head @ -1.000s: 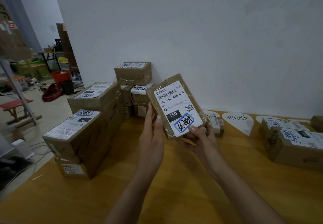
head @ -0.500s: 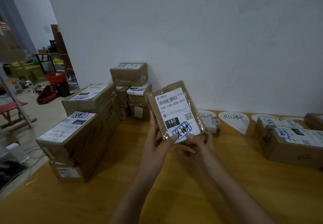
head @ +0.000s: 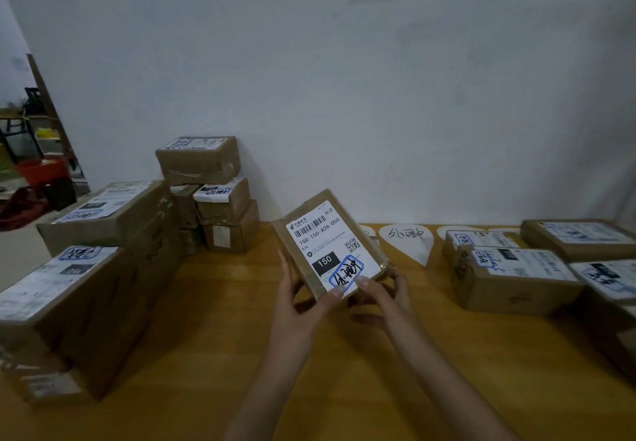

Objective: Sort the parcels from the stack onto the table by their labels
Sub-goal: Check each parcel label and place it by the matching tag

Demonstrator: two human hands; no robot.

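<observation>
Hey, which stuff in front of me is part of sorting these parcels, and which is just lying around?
Part of the job:
held parcel
left hand
right hand
unsorted stack
sorted parcels
paper marker

Lying about:
red tub
shelving

Both hands (head: 344, 306) hold a labelled parcel (head: 330, 244) above the table (head: 213, 337).

A parcel (head: 330, 242) is held above the table (head: 220, 330) at centre, tilted, with the left hand (head: 299, 306) at its left edge and the right hand (head: 385, 298) at its lower right corner. A stack of parcels (head: 99, 268) is ranged along the table's left side, with smaller boxes (head: 213, 196) piled behind it against the wall (head: 344, 79). A paper marker (head: 407, 239) lies flat behind the held parcel. Sorted parcels (head: 512, 275) are grouped at the right.
</observation>
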